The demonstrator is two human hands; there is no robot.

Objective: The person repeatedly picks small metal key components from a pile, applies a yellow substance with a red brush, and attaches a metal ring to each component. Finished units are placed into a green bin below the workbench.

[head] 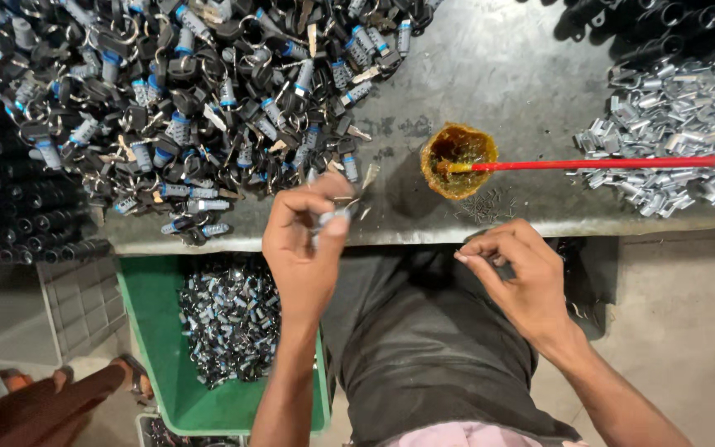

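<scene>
My left hand (304, 244) is at the front edge of the grey metal table (506, 74), its fingers closed on a small silver lock cylinder (330, 217) with a key sticking out. My right hand (519, 273) hovers just off the table's edge, thumb and forefinger pinched together on something too small to make out. Between and beyond my hands sits a small round cup of amber grease (458, 160) with a red stick (597, 164) resting in it. A scatter of tiny pins (483, 205) lies next to the cup.
A big heap of black keys and lock cylinders (184, 99) covers the table's left. Silver metal clips (680, 132) pile up at the right. A green bin (152, 306) holding finished cylinders (229, 319) stands below the table. Another person's leg (43, 406) shows at bottom left.
</scene>
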